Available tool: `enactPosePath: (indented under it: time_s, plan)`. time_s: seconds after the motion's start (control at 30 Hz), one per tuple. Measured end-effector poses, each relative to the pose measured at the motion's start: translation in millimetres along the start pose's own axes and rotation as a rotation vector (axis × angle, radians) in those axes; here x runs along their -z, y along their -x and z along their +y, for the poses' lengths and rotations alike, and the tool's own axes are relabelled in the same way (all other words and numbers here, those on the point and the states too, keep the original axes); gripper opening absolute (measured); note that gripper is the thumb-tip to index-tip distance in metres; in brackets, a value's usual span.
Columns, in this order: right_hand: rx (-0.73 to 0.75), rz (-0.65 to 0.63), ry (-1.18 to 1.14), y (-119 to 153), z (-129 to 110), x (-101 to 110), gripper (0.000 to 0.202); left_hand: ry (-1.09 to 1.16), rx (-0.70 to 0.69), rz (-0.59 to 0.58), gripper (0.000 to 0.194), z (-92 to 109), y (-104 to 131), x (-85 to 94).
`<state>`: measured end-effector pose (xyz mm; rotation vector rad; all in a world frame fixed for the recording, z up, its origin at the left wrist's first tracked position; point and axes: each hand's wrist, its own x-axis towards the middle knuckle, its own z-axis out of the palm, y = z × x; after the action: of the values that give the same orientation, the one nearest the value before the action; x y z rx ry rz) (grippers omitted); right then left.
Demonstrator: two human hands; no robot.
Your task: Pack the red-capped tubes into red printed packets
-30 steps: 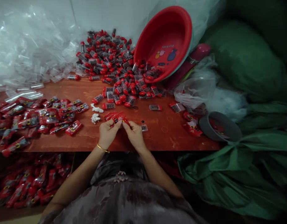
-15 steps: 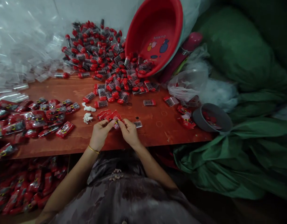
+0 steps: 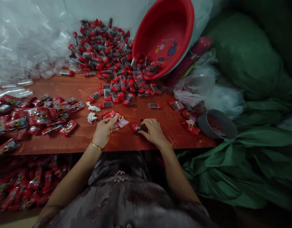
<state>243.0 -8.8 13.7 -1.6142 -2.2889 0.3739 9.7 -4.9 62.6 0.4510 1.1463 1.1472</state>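
Note:
Near the table's front edge, my left hand (image 3: 105, 130) pinches a red printed wrapper (image 3: 122, 121) with a pale patch at its right end. To its right, my right hand (image 3: 153, 130) has its thumb and fingers closed round a small clear tube with a red cap (image 3: 135, 127), which lies with the cap pointing left. Two small white figures (image 3: 92, 117) sit just left of the wrapper. Another red-capped tube (image 3: 154, 105) lies behind my right hand.
Red-capped tubes (image 3: 98, 53) are heaped at the back, beside a tilted red basin (image 3: 167, 38). Filled red packets (image 3: 39, 115) cover the left side. A grey bowl (image 3: 204, 125), plastic bags (image 3: 194, 88) and green cloth (image 3: 226, 158) are at the right.
My right hand has left the wrapper, moved right and taken hold of the tube lying there. My left hand keeps the wrapper. The view has shifted slightly.

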Motion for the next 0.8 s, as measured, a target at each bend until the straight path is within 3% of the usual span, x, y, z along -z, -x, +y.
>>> enactPosePath:
  time_s: [0.1,0.2,0.33,0.43,0.63,0.8]
  plan:
    - [-0.098,0.048,-0.165,4,-10,-5,0.016,0.014,0.027,0.008,0.043,0,0,4.4]
    - [-0.159,0.096,-0.542,17,-28,-3,0.019,0.015,0.025,0.006,0.045,1,2,5.9]
    - [-0.151,0.062,-0.978,31,-59,10,0.025,0.001,-0.032,-0.017,0.043,-2,7,1.4]
    - [-0.184,0.033,-1.061,32,-72,14,0.026,-0.041,-0.105,-0.054,0.042,-5,9,-1.1]
    - [-0.254,-0.009,-1.093,21,-72,5,0.027,-0.14,-0.172,-0.122,0.04,-8,11,3.8]
    - [-0.279,0.095,-1.128,17,-76,-3,0.028,-0.078,-0.113,-0.117,0.042,-13,15,-0.1]
